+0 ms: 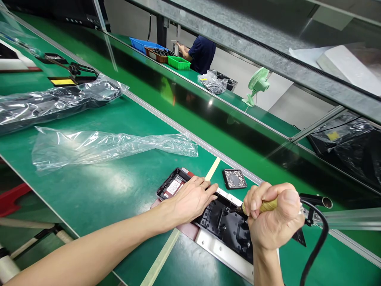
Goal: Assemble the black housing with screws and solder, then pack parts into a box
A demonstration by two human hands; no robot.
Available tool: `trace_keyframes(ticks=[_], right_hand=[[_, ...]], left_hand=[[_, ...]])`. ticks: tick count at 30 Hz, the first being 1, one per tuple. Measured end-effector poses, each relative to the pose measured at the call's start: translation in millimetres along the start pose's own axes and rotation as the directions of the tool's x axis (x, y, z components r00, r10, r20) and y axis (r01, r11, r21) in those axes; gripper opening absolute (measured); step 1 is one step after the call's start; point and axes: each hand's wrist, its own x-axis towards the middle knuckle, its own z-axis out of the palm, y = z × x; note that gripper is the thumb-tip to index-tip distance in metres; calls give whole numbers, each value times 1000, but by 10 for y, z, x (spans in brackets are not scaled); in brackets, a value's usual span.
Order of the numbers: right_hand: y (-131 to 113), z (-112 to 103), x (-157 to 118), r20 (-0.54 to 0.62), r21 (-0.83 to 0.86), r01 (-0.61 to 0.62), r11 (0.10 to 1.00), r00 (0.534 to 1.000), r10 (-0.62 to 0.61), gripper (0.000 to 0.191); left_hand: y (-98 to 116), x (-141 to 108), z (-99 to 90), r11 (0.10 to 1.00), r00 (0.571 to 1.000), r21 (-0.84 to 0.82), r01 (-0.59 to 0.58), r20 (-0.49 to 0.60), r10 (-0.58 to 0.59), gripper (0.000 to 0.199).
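Note:
A black plastic housing [228,227] lies with its inside facing up in a white fixture [220,249] on the bench. My left hand [193,198] lies flat across the housing's left part, fingers stretched out and holding nothing. A white label [174,186] shows on the part beyond it. My right hand [272,210] is wrapped around a yellow-handled electric screwdriver [268,205] with a thick black cord. Its tip points left into the housing, near a small post; whether it touches a screw is hard to see. A small black tray [235,179] of screws sits just behind.
A clear plastic bag [116,147] and a bagged dark part [59,101] lie to the left. An aluminium rail [166,119] borders the green bench. Behind are a person [203,55], a green bin [178,62] and a fan [258,82]. A metal tube [318,200] stands by my right hand.

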Motion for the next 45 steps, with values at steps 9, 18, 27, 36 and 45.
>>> trace_keyframes(ticks=[9,18,27,36,45], right_hand=[[0,-15,-1,6,5,7,1000,1000,-7,37],[7,-9,1,10,14,1,1000,1000,-1,37],[17,-6,4,5,15,-2,1000,1000,2,36],[19,-14,-1,9,10,6,1000,1000,-6,36],[19,-20,-2,16,15,11,1000,1000,-11,36]], left_hand=[[6,11,-6,1000,1000,5,3,8,-3,31],[4,9,3,1000,1000,-5,4,15,-4,31],[-3,13,-4,1000,1000,-1,4,20,-4,32],[-3,7,-5,1000,999,3,8,31,-8,33],[3,11,-11,1000,999,9,10,38,-11,34]])
